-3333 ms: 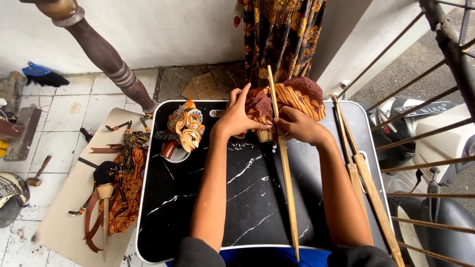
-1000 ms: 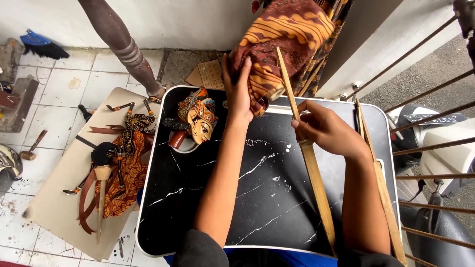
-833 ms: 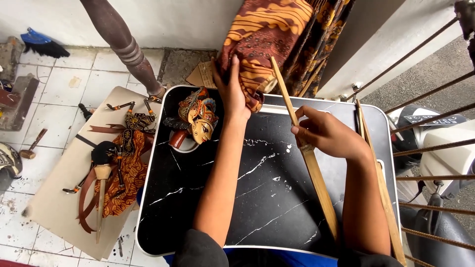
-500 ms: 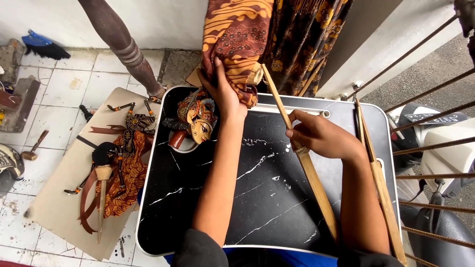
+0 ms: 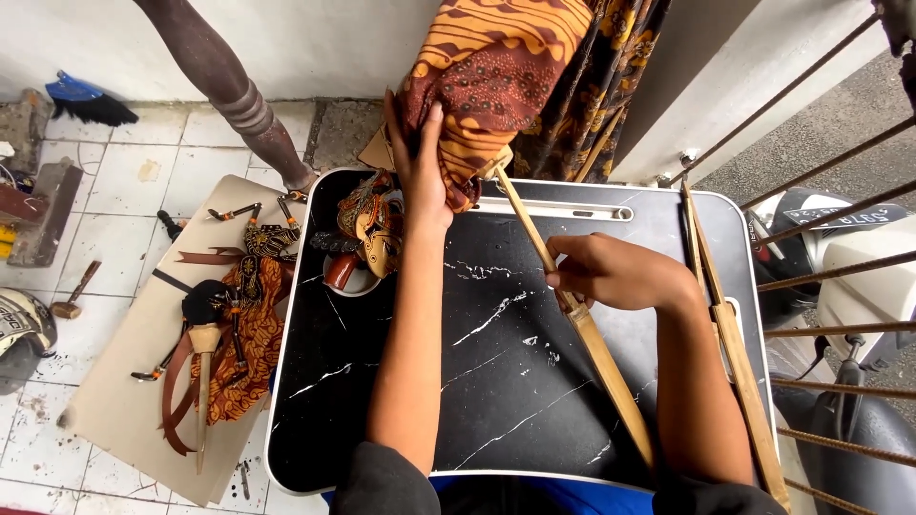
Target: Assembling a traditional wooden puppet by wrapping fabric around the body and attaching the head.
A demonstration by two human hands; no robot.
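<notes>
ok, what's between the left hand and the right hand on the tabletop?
In the head view, only bare black marbled tabletop between left hand and right hand; the wooden rod runs through the right hand's grip.

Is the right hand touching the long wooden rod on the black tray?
Touching. The head view shows the right hand closed over the wooden rod, its fingers wrapped on it above the black tray, with the rod passing under the palm.

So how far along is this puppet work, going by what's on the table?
Looks done: a painted puppet head lies finished at the black tray table's far left corner. In hand: the left hand grips the orange batik cloth bunched at the top of a long wooden rod, which the right hand holds midway. Seemingly left: thin sticks at the right edge and loose puppet parts on the floor board.
</notes>
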